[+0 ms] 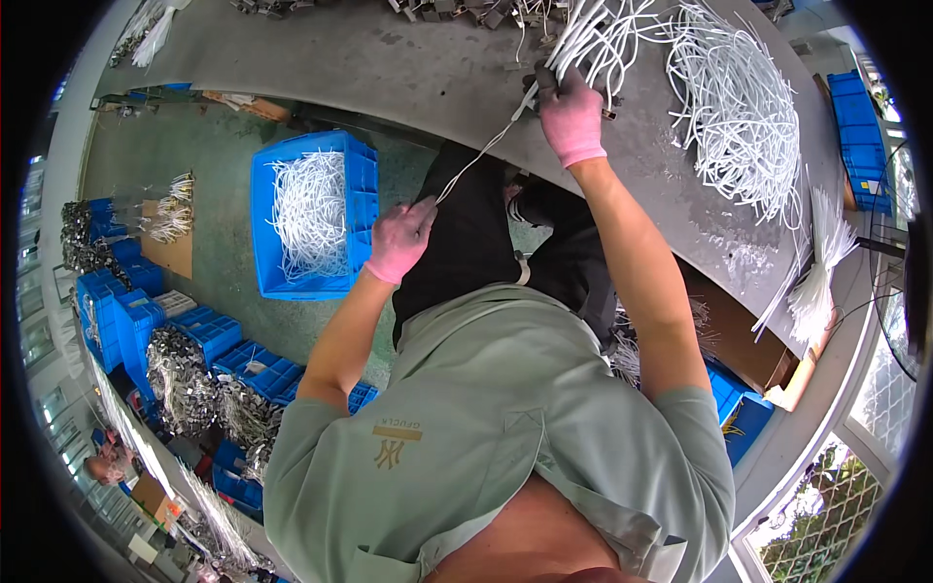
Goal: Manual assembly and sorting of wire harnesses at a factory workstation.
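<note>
Both my hands wear pink gloves with dark grey fingers. My left hand, in front of my lap, is closed on the lower end of a thin white wire. The wire runs up and to the right, past the table edge, to my right hand. There my right fingers are closed round its upper part, at the near end of a loose bunch of white tubes or wires. The fingertips are partly hidden by the glove and the bunch. To the right of that hand lies a large pile of white wire lengths.
The grey table has small metal parts along its far edge. On the floor at left stands a blue crate of white pieces. More blue bins and wire bundles are beyond it. A white bundle hangs at right.
</note>
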Demonstrator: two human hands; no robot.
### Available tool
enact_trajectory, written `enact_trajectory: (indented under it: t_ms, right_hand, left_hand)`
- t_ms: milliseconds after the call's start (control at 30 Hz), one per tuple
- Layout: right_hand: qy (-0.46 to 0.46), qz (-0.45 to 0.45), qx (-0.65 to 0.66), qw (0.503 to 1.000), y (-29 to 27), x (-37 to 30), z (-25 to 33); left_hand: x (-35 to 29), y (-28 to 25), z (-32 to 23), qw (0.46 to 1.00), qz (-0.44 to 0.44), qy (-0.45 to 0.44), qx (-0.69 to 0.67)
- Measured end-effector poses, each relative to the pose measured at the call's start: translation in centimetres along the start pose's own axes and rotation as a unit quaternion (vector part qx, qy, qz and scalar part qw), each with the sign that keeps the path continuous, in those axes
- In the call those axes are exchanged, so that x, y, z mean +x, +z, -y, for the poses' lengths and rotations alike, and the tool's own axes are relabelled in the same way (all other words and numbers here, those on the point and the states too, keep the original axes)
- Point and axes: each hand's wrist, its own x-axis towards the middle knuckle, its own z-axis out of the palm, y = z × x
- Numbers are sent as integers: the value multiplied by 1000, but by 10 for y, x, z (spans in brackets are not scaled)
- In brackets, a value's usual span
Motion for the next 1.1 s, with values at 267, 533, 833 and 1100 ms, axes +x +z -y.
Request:
enact_trajectory:
  t_ms: [267, 533, 833, 1100]
  right_hand:
    - [-2, 387, 91, 918, 0, 0, -21]
    - [232, 185, 132, 946, 13, -6, 4]
    - [67, 96, -70, 991, 52, -15, -21]
    - [252, 118, 309, 910, -15, 14, 29]
  left_hand:
    - [-30, -10, 33, 958, 76, -149, -235]
    - [-16, 2, 25, 995, -78, -27, -64]
    - [-11, 33, 50, 990, -123, 65, 2]
    - [19, -4, 22, 977, -173, 121, -39]
